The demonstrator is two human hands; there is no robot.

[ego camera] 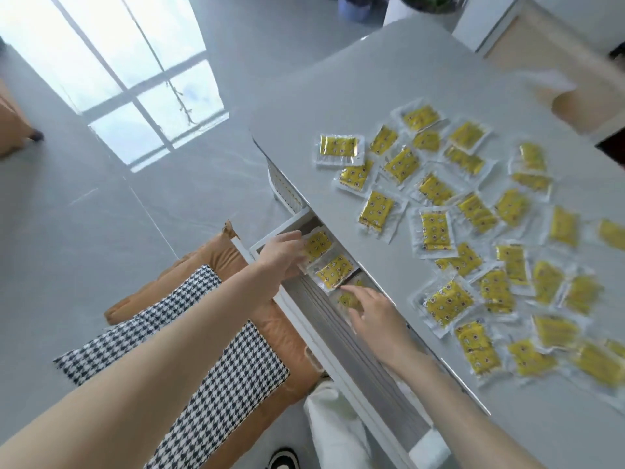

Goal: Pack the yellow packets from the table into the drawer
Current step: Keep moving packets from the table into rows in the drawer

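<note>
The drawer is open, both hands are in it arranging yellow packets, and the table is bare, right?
Not bare: the head view shows the table strewn with many yellow packets. The rest holds: the drawer is open, and the left hand and right hand are in it on packets.

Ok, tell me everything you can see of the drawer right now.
The drawer is white with a grey ribbed floor and is pulled open from under the table edge. Three yellow packets in clear wrap lie in a row at its far end: far packet, middle packet, near packet. The left hand touches the far packet, grip unclear. The right hand lies with fingers flat on the near packet.
</note>
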